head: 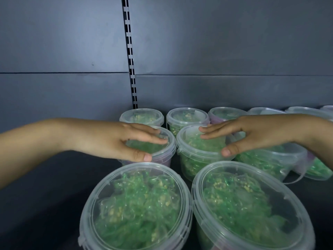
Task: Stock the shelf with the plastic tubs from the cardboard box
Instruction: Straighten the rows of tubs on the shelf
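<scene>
The left hand is resting on the left tub in the middle row, its fingers lying straight across the lid and its thumb touching the near rim. The right hand is spanning the right tub just beside it, fingers likewise straight, not gripping. Both tubs are standing on the shelf.

left hand lies flat across the lid of a clear plastic tub straight below the slotted upright, thumb on the near rim. right hand rests the same way on the green-filled tub right of the upright.
</scene>
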Demonstrator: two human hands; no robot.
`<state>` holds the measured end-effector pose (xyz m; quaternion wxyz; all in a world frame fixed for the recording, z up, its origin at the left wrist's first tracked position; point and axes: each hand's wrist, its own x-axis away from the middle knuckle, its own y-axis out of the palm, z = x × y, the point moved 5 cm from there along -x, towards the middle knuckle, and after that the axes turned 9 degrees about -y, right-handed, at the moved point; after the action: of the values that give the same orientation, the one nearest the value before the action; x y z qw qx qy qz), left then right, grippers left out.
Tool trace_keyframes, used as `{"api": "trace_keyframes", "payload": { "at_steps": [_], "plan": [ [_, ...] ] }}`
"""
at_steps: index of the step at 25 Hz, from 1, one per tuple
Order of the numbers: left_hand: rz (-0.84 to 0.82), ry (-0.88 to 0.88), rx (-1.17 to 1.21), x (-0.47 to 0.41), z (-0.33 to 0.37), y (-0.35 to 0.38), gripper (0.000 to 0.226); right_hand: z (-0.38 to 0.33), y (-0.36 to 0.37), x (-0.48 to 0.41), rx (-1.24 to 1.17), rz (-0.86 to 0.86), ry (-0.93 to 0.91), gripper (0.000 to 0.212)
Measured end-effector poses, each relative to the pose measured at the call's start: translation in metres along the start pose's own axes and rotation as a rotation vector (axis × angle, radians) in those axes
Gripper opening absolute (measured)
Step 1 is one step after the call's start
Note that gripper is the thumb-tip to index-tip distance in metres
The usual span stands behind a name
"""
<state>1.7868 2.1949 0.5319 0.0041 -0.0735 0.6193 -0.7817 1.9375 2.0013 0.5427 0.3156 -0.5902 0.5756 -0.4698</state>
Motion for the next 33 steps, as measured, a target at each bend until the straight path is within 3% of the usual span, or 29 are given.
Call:
{"api": "trace_keyframes", "payload": {
  "at_steps": [5, 6, 9, 10, 12, 14, 17, 21, 26, 30, 33],
  "plan": [
    [-0.028, -0.049, -0.039, -0.001, 0.013, 0.004, 0.054, -0.005, 0.007, 0.0, 0.167, 0.183, 0.006, 0.062],
    [-0.028, -0.05, -0.027, -0.001, 0.013, 0.003, 0.057, -0.011, 0.007, -0.002, 0.186, 0.21, 0.009, 0.065],
    [0.004, -0.041, 0.021, 0.001, 0.011, -0.003, 0.103, -0.019, -0.005, -0.002, 0.153, 0.215, 0.021, 0.065],
    [0.01, -0.035, 0.028, 0.0, 0.01, -0.002, 0.104, -0.019, -0.009, -0.001, 0.099, 0.182, 0.012, 0.057],
    [0.01, -0.009, 0.035, -0.001, 0.01, 0.001, 0.083, -0.016, -0.012, 0.0, 0.025, 0.081, 0.022, 0.058],
    [0.012, 0.032, 0.051, -0.002, 0.007, 0.001, 0.091, -0.011, -0.004, 0.001, 0.016, 0.009, 0.078, 0.062],
    [-0.042, 0.029, 0.062, -0.007, -0.006, 0.006, 0.09, -0.019, 0.004, -0.002, 0.128, 0.106, 0.112, 0.072],
    [0.088, 0.064, 0.018, -0.013, -0.011, 0.008, 0.089, -0.037, -0.002, -0.013, 0.368, 0.189, 0.154, 0.095],
    [0.02, 0.051, -0.028, -0.019, -0.015, 0.006, 0.072, -0.026, -0.012, -0.003, 0.072, 0.019, 0.161, 0.074],
    [0.064, 0.06, -0.015, -0.022, -0.017, 0.007, 0.051, -0.026, -0.007, -0.012, 0.306, 0.113, 0.155, 0.06],
    [0.055, 0.053, 0.003, -0.021, -0.017, 0.004, 0.05, -0.031, -0.006, -0.016, 0.358, 0.092, 0.202, 0.061]
  ]
}}
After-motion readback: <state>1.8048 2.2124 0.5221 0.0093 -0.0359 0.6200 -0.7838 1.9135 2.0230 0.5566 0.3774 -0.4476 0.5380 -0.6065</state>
